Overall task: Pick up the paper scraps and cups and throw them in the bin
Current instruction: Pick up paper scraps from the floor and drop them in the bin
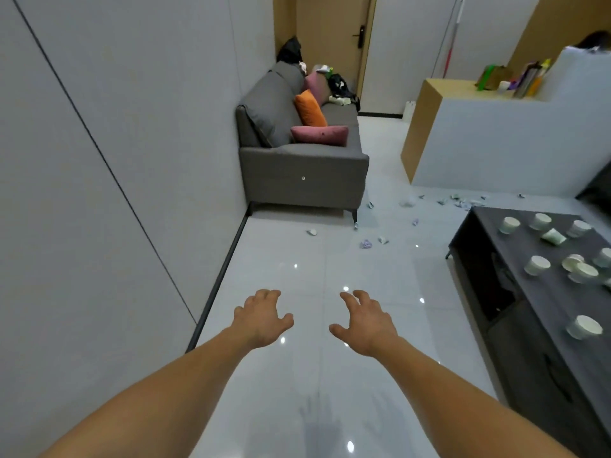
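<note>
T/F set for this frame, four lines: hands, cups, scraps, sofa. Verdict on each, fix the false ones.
1. The left hand and the right hand both hold nothing. True.
2. The paper cups stand on the tiles. False: they are on the dark low table.
3. Paper scraps lie on the floor near the end of the sofa. True.
4. The sofa has only grey cushions. False: an orange cushion leans against its back.
</note>
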A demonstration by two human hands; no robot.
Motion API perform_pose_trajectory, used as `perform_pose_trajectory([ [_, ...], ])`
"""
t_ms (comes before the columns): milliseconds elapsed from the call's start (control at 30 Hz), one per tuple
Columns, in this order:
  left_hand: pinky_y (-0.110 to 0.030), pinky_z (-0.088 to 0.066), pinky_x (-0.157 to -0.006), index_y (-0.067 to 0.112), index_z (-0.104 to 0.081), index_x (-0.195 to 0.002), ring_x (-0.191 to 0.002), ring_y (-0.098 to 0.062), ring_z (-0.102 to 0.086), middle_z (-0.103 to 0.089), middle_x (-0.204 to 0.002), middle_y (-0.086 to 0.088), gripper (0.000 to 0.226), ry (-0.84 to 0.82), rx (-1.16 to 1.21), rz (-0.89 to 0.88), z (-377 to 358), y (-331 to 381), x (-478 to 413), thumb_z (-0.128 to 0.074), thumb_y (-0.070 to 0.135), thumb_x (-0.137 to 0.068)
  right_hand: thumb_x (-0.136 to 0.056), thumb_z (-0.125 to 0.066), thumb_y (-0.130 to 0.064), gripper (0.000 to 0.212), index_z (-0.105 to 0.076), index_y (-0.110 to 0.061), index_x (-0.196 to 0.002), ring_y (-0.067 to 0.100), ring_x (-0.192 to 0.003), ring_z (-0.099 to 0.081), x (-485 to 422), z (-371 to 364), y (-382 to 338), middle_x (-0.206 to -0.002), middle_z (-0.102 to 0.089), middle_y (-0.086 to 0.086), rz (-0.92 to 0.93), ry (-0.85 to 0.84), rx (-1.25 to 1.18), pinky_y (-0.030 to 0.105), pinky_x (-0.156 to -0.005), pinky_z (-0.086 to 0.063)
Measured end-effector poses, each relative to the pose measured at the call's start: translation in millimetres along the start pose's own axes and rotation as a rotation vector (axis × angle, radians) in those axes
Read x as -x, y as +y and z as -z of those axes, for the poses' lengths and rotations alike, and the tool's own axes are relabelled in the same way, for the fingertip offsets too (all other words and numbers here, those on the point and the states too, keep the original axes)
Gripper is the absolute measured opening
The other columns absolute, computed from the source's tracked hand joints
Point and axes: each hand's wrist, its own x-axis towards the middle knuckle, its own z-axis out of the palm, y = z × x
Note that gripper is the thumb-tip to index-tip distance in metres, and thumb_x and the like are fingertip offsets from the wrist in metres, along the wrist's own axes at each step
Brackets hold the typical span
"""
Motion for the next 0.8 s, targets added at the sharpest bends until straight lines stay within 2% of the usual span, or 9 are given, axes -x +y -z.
perform_pose_trajectory([
  [233,-0.044,-0.031,-0.109,0.022,-0.024,-0.148,-0.136,-0.025,-0.031,-0.024,-0.154,0.000,0.068,-0.008,0.005,-0.091,21.9,97.3,-140.8,-0.046,0.050,-0.090,-0.089,-0.051,-0.058,0.079,-0.015,-0.028,-0.153,0.026,-0.139,-0.026,-118.9,49.0,83.6,-0.158,-0.013,0.001,-0.069,0.015,-0.040,0.043,-0.106,-0.038],
  [467,-0.042,-0.033,-0.109,0.021,-0.025,-0.148,-0.136,-0.024,-0.032,-0.026,-0.154,0.000,0.068,-0.008,0.048,-0.074,53.0,178.7,-258.2,-0.048,0.048,-0.090,-0.090,-0.053,-0.054,0.078,-0.017,-0.026,-0.153,0.028,-0.138,-0.027,-229.2,122.1,158.1,-0.157,-0.015,0.003,-0.063,0.052,-0.054,0.042,-0.104,-0.041],
  [800,-0.043,-0.036,-0.108,0.020,-0.025,-0.148,-0.135,-0.025,-0.034,-0.026,-0.154,-0.003,0.069,-0.072,0.098,-0.072,77.4,218.6,-443.9,-0.049,0.047,-0.090,-0.089,-0.054,-0.051,0.076,-0.020,-0.026,-0.151,0.029,-0.134,-0.032,-413.0,170.6,205.7,-0.157,-0.016,0.002,-0.089,0.008,-0.031,0.041,-0.099,-0.043],
])
